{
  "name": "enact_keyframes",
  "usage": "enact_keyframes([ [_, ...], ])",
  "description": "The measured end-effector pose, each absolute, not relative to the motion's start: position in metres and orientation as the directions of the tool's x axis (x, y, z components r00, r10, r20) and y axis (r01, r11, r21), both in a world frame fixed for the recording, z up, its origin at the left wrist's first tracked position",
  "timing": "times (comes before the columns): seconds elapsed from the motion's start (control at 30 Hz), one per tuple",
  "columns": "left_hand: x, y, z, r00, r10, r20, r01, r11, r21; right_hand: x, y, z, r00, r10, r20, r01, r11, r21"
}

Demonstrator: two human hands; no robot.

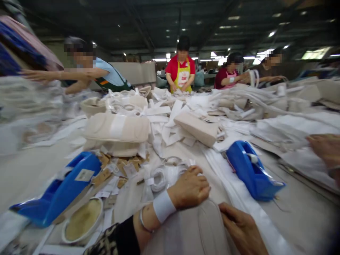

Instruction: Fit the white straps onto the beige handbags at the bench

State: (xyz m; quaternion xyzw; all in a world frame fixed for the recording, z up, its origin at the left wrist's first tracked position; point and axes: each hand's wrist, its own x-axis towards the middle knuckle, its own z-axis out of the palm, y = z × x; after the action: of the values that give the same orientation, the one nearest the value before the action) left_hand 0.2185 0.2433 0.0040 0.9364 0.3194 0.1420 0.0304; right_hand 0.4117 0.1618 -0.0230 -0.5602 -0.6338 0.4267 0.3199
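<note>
At the bottom centre of the frame, a pale beige padded piece (191, 230) with a stitched, curved edge lies under both hands: the left hand (190, 187) curls over its top, the right hand (243, 228) rests flat on its side; blue tape dispensers (252, 170) flank them.

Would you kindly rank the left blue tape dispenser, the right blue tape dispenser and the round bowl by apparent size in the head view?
1. Left blue tape dispenser, largest, though it lies nearer the camera than the right one, so true size may match.
2. Right blue tape dispenser.
3. Round bowl, smallest.
</note>
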Motion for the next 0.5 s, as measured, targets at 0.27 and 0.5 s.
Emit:
enact_keyframes([
  [0.27,0.225,0.246,0.002,0.759,0.611,0.227,0.575,-0.791,0.209,0.415,0.143,-0.037,-0.049,0.983,-0.178,0.340,-0.151,-0.928],
  [0.5,0.224,0.247,-0.012,0.670,0.629,0.396,0.542,-0.778,0.318,0.377,0.166,-0.055,-0.063,0.997,0.036,0.552,0.065,-0.831],
])
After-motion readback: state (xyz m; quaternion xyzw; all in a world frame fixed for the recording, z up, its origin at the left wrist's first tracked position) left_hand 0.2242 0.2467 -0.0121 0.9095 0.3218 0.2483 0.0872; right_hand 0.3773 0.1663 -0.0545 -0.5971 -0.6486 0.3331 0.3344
